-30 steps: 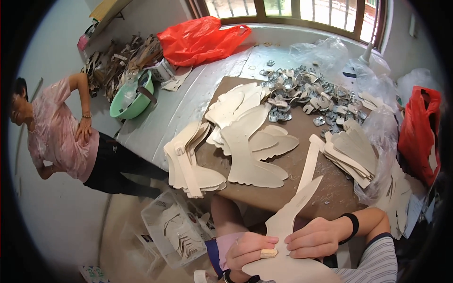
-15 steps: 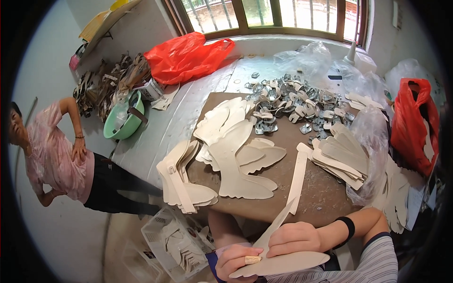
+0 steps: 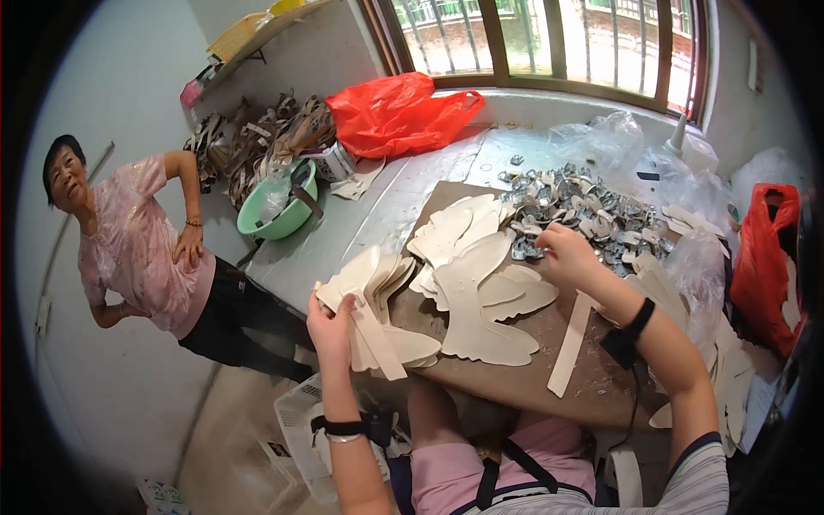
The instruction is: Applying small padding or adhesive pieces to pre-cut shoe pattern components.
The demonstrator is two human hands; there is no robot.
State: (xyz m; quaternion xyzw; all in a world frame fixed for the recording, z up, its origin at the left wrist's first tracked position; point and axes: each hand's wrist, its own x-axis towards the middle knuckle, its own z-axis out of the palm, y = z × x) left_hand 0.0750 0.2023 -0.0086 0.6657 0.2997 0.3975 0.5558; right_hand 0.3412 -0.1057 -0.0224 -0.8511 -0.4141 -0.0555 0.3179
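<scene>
My left hand (image 3: 330,330) grips the edge of a cream cut-out piece (image 3: 360,283) at the left stack, thumb on top. A straight cream strip (image 3: 378,339) lies across that stack beside the thumb. My right hand (image 3: 571,256) reaches to the near-left edge of a heap of small metal buckles (image 3: 592,206), some with cream material on them. Its fingertips are pinched together; what lies between them is too small to make out. Between my hands, several wing-shaped cream pieces (image 3: 481,292) lie overlapping on the brown board (image 3: 515,378).
Another cream strip (image 3: 572,343) lies by the board's right side. Red plastic bags (image 3: 399,116) and clear bags (image 3: 601,137) sit around the table. A green basin (image 3: 287,219) stands far left. A person (image 3: 146,249) stands at left, hands on hips. A white crate (image 3: 305,429) is below.
My hands were together on a cream piece over my lap. Now they are apart: the left has gone to the left stack, the right up to the buckles. The view has shifted.
</scene>
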